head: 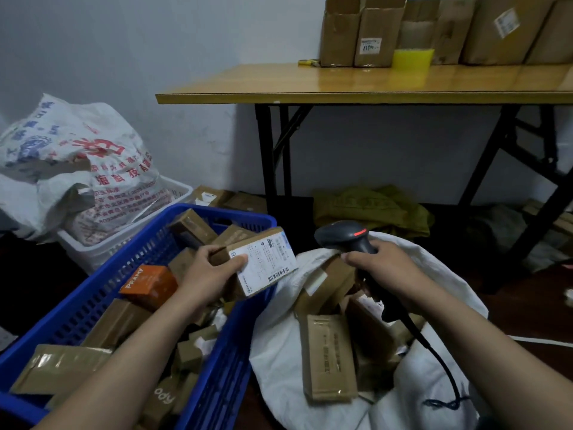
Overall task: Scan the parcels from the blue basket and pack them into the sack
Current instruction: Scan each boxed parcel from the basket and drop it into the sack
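My left hand (208,274) grips a small cardboard parcel (263,262) over the right rim of the blue basket (90,293), its white shipping label and barcode facing up. My right hand (379,268) holds a dark handheld scanner (344,235) by its handle, a red light showing on its head, just right of the parcel. The basket holds several brown parcels and an orange box (148,285). Below the scanner the white sack (434,389) lies open with several brown parcels (328,358) inside. The scanner's black cable runs down across the sack.
A white basket (93,246) with a printed woven bag (77,162) stands behind the blue basket. A folding wooden table (372,82) carries cardboard boxes and a yellow item. Loose parcels and a yellow-green bag (372,209) lie on the floor under it.
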